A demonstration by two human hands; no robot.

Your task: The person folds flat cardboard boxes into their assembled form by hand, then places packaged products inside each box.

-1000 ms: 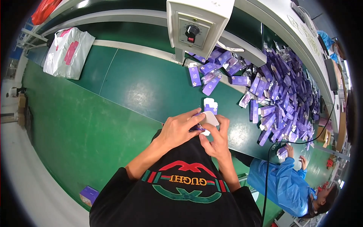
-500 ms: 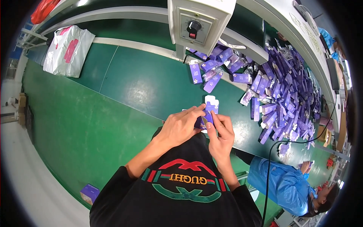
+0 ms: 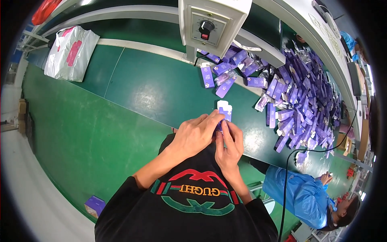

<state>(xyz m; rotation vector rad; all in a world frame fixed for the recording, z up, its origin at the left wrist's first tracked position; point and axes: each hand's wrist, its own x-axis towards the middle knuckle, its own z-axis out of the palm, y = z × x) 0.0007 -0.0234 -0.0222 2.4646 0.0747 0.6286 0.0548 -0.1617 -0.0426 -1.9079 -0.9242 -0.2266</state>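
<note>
Close in front of my body, both hands meet around a small purple carton (image 3: 219,126), mostly hidden by the fingers. My left hand (image 3: 196,134) is closed on it from the left, fingers bent over its top. From the right, my right hand (image 3: 229,146) pinches it between thumb and fingers. Just past the fingertips a purple box (image 3: 226,113) shows raised white flaps; whether it is apart from the held carton I cannot tell. Farther off lie a purple box with a white end (image 3: 207,76) and another purple box (image 3: 226,87).
A large heap of purple boxes (image 3: 302,97) with clear-wrapped pieces covers the right of the green table (image 3: 151,86). Above the table hangs a white control box with a knob (image 3: 206,27). A white bag (image 3: 72,54) stands left. A black cable (image 3: 287,181) and a co-worker in blue (image 3: 296,195) are at right.
My right hand has moved slightly left and closed in on the carton, and my left fingers have come further over it. Less of the carton shows now.
</note>
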